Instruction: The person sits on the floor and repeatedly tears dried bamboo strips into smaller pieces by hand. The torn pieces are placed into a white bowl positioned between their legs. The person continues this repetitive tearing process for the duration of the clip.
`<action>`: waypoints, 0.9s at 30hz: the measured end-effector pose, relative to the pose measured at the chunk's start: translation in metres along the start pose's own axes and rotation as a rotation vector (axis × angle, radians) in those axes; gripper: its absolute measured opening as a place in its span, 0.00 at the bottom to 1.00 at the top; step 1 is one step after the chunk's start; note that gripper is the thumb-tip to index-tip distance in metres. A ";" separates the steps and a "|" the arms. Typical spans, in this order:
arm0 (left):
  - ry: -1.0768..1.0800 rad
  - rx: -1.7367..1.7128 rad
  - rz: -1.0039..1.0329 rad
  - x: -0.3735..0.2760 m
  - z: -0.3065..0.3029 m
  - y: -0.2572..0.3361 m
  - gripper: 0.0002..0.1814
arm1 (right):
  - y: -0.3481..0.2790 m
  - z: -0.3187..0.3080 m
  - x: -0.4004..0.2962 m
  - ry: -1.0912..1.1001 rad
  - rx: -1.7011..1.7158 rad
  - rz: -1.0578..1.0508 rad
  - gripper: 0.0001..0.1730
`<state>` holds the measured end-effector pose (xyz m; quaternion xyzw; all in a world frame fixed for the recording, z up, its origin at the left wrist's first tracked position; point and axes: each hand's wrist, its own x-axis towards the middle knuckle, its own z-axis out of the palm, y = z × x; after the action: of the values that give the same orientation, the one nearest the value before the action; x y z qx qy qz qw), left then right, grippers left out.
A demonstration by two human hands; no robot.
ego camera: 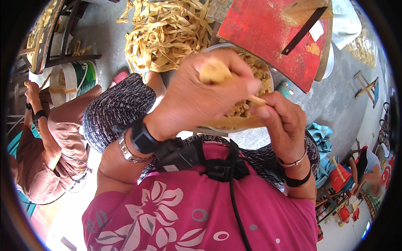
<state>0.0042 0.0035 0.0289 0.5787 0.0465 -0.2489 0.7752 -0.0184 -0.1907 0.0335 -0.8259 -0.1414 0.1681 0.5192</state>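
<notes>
My left hand [204, 88] is closed around a tan, dried-looking strip, its blurred bunched end [215, 71] poking out above the thumb side. Between the thumb and fingers of my right hand [282, 122] is the narrow end of a tan strip [258, 100], which runs towards the left hand. Under both hands stands a round white-rimmed basin [272, 82] heaped with short tan pieces [240, 109]. A broad tan band [238, 122] lies along its near side. My left hand hides much of the basin.
Long tan strips [169, 34] lie piled beyond the basin. A red board [257, 25], dusted with crumbs, holds a dark flat metal bar [304, 31] beside a wooden block [309, 12]. Left, another person [53, 150] sits by a plastic bucket [73, 78]. A small stool [367, 88] stands right.
</notes>
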 end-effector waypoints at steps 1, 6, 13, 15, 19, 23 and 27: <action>0.039 -0.045 -0.004 -0.002 -0.004 0.009 0.06 | 0.000 -0.005 -0.003 0.010 0.001 0.004 0.09; 0.034 -0.084 0.160 0.004 -0.006 0.016 0.08 | 0.004 -0.018 -0.008 0.128 -0.059 -0.149 0.09; 0.012 -0.057 0.351 0.034 0.032 0.038 0.12 | -0.011 -0.053 0.000 0.488 -0.293 -0.207 0.10; -0.005 0.053 0.462 0.046 0.041 0.034 0.09 | -0.010 -0.061 0.002 0.598 -0.370 -0.221 0.11; 0.111 0.340 0.597 0.067 0.048 0.022 0.05 | 0.002 -0.067 0.008 0.695 -0.552 -0.181 0.10; 0.310 0.732 0.737 0.076 0.041 0.012 0.06 | 0.021 -0.062 0.009 0.589 -0.636 -0.072 0.10; 0.248 0.687 0.653 0.060 0.017 0.013 0.07 | 0.014 -0.058 -0.009 0.503 -0.093 -0.035 0.12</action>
<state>0.0584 -0.0290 0.0245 0.8105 -0.1304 0.0770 0.5658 -0.0013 -0.2471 0.0449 -0.8622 -0.0296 -0.0581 0.5024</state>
